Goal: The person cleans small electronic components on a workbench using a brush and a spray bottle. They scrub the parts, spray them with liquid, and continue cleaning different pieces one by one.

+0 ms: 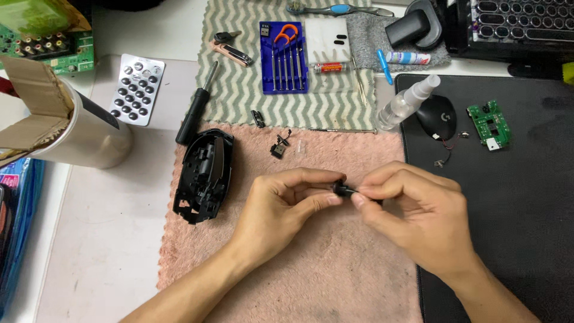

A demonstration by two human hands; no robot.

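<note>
Both hands pinch one small black part at the centre of the frame.

I see my left hand (281,200) and right hand (412,209) meeting fingertip to fingertip, closed on the small black part (342,189), held just above the pink towel (311,269), likely so a drop lands soft. Wrists angle in from the bottom edge. The black mouse shell (203,176) lies left of centre; the green circuit board (489,125) sits upper right on the dark mat (520,227).

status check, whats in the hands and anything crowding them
Left hand and right hand both pinching a small black part over the pink towel. Opened mouse shell lies left, apart. Nothing in the way.
</note>
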